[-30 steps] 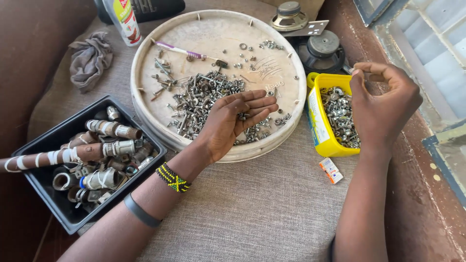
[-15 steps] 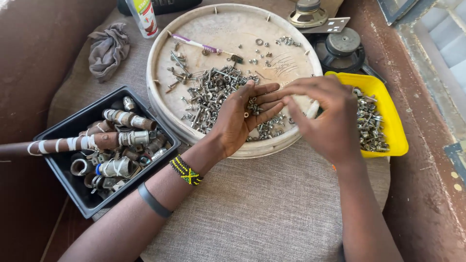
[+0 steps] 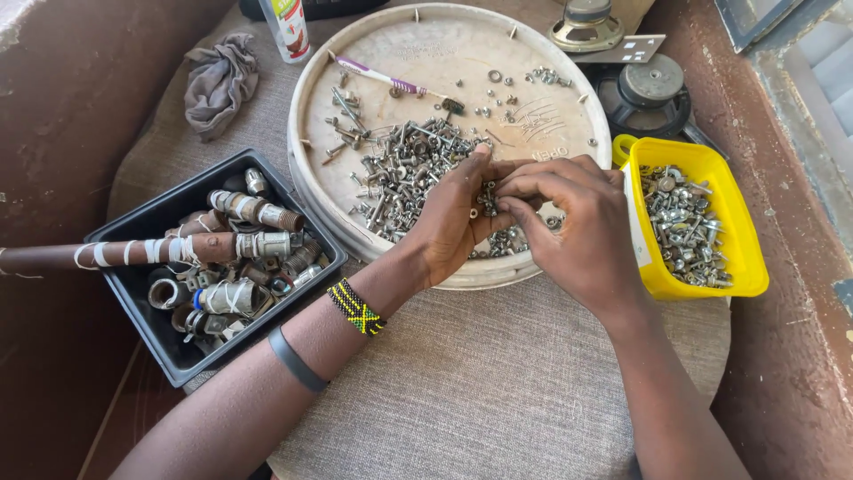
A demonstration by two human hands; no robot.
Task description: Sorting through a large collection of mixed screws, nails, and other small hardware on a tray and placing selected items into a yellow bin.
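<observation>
We cup our left hand (image 3: 453, 222) palm-up over the round tray (image 3: 569, 133), a few small grey screws (image 3: 487, 197) lying in it. Our right hand (image 3: 577, 227) has its grip pinched together on one of them. Yellow tub (image 3: 742, 267) of screws just right; black bin (image 3: 142, 222) left.

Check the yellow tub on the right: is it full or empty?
Partly full. The yellow tub holds a loose heap of small metal screws and nuts across its floor, below the rim.

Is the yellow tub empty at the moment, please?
No, the yellow tub holds a heap of small metal nuts and bolts.
</observation>
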